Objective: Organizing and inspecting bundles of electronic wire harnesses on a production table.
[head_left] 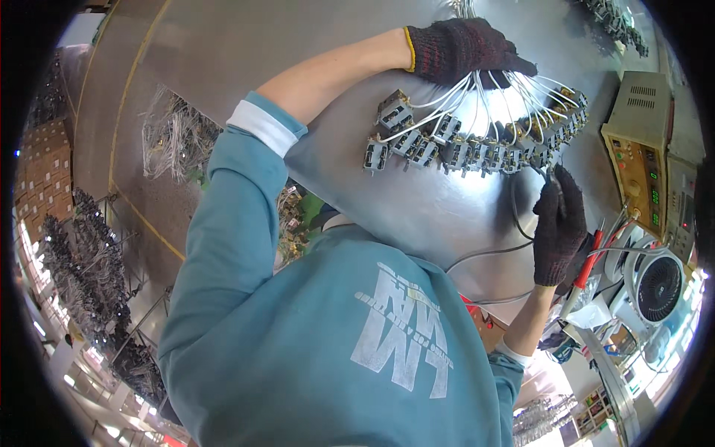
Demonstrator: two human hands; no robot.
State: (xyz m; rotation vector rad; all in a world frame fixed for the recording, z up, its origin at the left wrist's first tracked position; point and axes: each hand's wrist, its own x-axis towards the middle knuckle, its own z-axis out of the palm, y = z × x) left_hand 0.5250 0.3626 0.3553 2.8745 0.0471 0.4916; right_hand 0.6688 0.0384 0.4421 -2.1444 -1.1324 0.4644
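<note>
My left hand (471, 54), in a dark knitted glove with a yellow cuff, is closed round a bundle of white wires (480, 97) above the metal table. From the wires hang several small grey metal-cased electrical parts (469, 153), spread in a curved row on the table. My right hand (558, 223), gloved in the same dark knit, is closed at the right end of that row. Its fingers pinch a slim dark probe (553, 176) with a cable; the tip is close to the parts, but I cannot tell whether it touches.
At right stand a bench instrument (637, 156) with green digits, a red-handled tool (588, 261) and a white fan (659, 287). A black cable (484, 254) crosses the metal table (357, 175). Wired parts (175, 138) lie left, near dark heaps (93, 276) and stacked cartons (45, 167).
</note>
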